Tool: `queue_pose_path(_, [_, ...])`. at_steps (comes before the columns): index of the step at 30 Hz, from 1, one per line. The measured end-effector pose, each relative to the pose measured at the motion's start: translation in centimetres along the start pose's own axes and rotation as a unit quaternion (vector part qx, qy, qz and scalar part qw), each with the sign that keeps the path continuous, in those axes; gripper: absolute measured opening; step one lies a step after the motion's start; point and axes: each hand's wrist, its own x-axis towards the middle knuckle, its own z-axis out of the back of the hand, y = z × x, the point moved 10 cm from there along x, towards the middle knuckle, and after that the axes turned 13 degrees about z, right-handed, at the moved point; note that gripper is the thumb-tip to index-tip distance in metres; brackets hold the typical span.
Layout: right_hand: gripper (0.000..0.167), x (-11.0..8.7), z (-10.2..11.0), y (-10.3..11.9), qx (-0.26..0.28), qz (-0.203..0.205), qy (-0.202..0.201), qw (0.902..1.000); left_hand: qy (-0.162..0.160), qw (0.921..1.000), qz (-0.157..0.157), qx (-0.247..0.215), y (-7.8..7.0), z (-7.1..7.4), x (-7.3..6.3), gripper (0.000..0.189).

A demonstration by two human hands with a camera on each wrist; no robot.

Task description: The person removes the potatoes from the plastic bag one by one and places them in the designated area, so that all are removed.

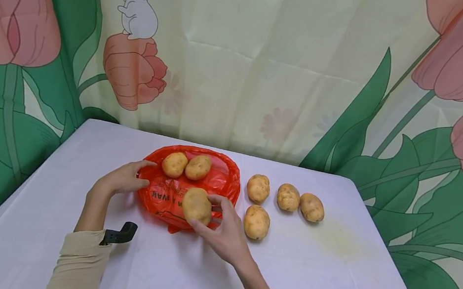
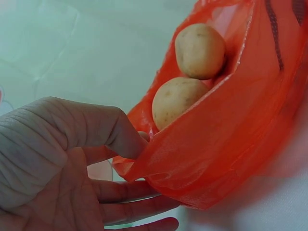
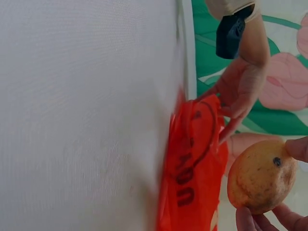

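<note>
A red plastic bag (image 1: 162,189) lies spread open on the table, with two potatoes (image 1: 174,164) inside near its far edge. My left hand (image 1: 122,179) pinches the bag's left rim between thumb and fingers, as the left wrist view shows up close. In my right hand (image 1: 225,231) is another potato (image 1: 197,205), gripped between thumb and fingertips over the near part of the bag. The right wrist view shows this potato (image 3: 262,177) with a dark spot on its skin, apart from the bag.
Right of the bag, several loose potatoes (image 1: 257,222) lie on the white tablecloth (image 1: 326,288). A pale yellowish stain (image 1: 339,238) marks the cloth farther right. Behind the table hangs a curtain (image 1: 243,66) printed with tulips and a rabbit.
</note>
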Motion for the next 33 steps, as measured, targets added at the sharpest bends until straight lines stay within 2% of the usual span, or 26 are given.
queue_pose_path(14, [0.061,-1.0,3.3,-0.1,-0.015,0.005,-0.044,0.9989,0.003,0.9999,0.012,-0.005,0.4,0.0,0.3,0.063])
queue_pose_path(20, [0.062,-1.4,4.8,-0.3,-0.007,-0.009,-0.061,0.9981,0.006,0.9999,0.009,0.0,0.2,-0.1,0.1,0.062])
queue_pose_path(33, [0.065,-3.1,8.3,-1.5,-0.037,-0.041,-0.093,0.9941,0.007,1.0,0.006,0.004,0.1,-0.1,0.1,0.062])
